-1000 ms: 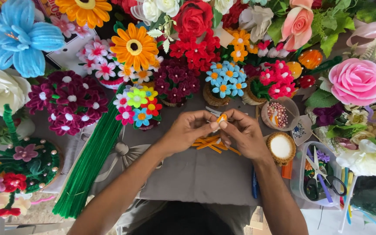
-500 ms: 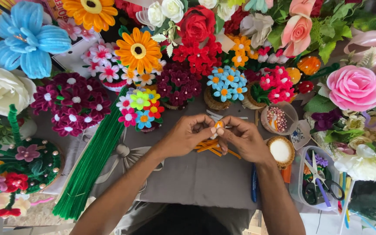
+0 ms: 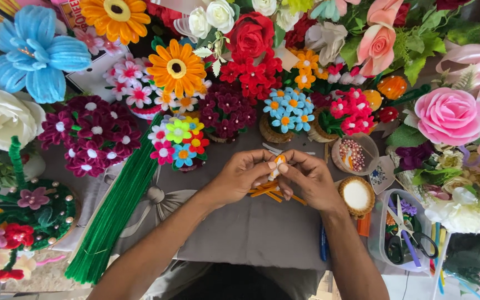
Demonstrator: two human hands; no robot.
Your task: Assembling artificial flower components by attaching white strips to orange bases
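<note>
As both hands (image 3: 276, 178) pinch orange stem (image 3: 274, 165), flowers (image 3: 284, 105) crowd front edge.

Pipe-cleaner bundle (image 3: 115, 216) left of the hands, bead bowl (image 3: 354, 154) right, scissors (image 3: 404, 233) in tub (image 3: 381, 244) beyond.

Green stems (image 3: 112, 216) lie beside scissors tub (image 3: 381, 236).

Bare grey cloth (image 3: 251, 233) lay open nearby; flower pots (image 3: 226, 111) blocked the far side, green stems (image 3: 112, 216) left, tubs (image 3: 401, 233) right.
</note>
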